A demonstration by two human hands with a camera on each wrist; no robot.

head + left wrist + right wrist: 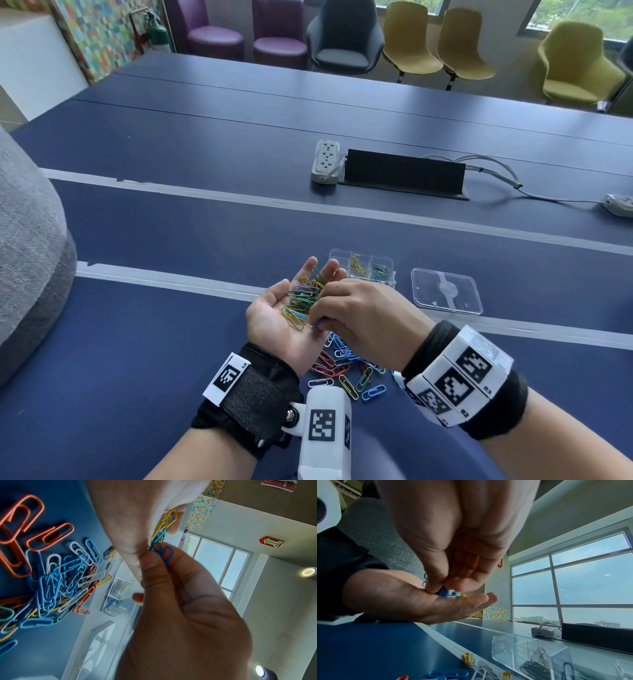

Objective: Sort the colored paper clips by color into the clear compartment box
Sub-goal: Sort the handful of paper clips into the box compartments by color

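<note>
Lying nearest on blue table (171, 359): loose pile of paper clips (346, 366), red, blue, white, yellow, green. Above it left hand (284, 308), palm up, fingers relaxed, cupping mixed clips. Right hand (363, 315) pinching blue clips (163, 551) over that palm. Farther: clear compartment box (363, 269), yellow clips in one cell, green and blue in the cell to its right. Right of box, clear lid (445, 291) flat on table.

The paper clips (342, 368) heaped on the dark blue counter (171, 342) are red, blue, white, yellow and green. The compartment box (363, 265) is clear, with yellow clips (357, 264) and green clips (379, 269) in separate compartments. Black-and-white square patterns mark the wrist bands (459, 377).
</note>
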